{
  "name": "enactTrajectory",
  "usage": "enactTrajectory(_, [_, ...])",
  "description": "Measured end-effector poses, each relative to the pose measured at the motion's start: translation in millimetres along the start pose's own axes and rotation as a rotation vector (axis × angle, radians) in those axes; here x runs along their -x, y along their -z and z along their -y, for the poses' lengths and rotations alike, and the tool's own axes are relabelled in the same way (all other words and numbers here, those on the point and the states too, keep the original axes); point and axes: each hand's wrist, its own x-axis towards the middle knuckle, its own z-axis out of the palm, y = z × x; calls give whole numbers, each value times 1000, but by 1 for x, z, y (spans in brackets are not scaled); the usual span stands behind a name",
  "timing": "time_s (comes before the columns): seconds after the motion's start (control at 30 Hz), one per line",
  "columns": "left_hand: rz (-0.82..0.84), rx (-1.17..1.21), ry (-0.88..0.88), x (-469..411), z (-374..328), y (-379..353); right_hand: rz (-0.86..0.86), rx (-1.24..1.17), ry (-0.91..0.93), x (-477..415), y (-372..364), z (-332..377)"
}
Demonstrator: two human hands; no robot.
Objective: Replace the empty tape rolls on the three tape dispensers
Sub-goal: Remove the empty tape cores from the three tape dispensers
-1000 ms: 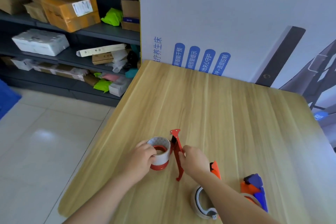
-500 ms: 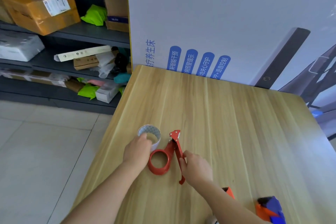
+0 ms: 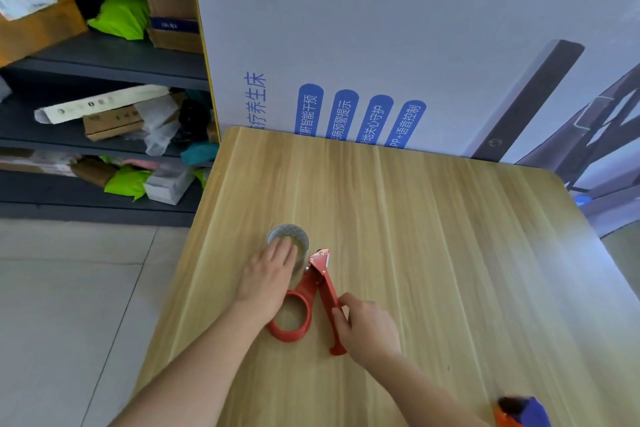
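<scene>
A red tape dispenser (image 3: 300,302) lies flat on the wooden table (image 3: 433,253), its round holder ring bare and its blade end pointing away from me. My right hand (image 3: 369,326) grips the dispenser's long handle near its lower end. Just beyond the dispenser stands an empty white tape roll (image 3: 294,238) on its end. My left hand (image 3: 268,276) holds it from the near side, fingers lying over its near rim and thumb hidden. A second dispenser (image 3: 521,414), blue and orange, shows partly at the bottom right edge.
A large printed cardboard box (image 3: 398,45) stands against the table's far edge. Dark shelves (image 3: 104,59) with cartons and bags fill the left. The table's left edge drops to a tiled floor (image 3: 69,305).
My left hand pulled the empty roll off the red dispenser's ring and moved it away to the table beyond. The dispenser went from standing on edge to lying flat.
</scene>
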Motion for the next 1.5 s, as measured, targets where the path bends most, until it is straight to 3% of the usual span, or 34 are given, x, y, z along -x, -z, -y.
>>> enactTrajectory(0.13, [202, -48, -18, -7, 5, -2, -8, -1, -7, -4, 1, 0])
enactTrajectory(0.27, [265, -68, 34, -22, 8, 13, -8, -3, -9, -3, 0, 1])
enactTrajectory(0.33, [212, -34, 88, -24, 7, 19, 1, -4, -2, 0, 1, 1])
enactTrajectory(0.43, [-30, 83, 108, -6, -1, 15, 10, -12, 2, 6, 2, 0])
enactTrajectory(0.47, [-43, 103, 100, 5, -5, 11, 11, -16, 5, 9, 1, -1])
enactTrajectory(0.67, [224, 310, 258, 57, -24, -14, 18, -31, 39, 37, -3, -4])
enactTrajectory(1.07, [241, 445, 392, 190, -113, -18, 183, -50, 99, 152, -31, -44])
enactTrajectory(1.37, [304, 370, 402, 248, -131, -23, 348, -25, 140, 206, -41, -55])
enactTrajectory(1.5, [304, 317, 414, 247, -131, -16, 296, -4, 158, 210, -32, -61])
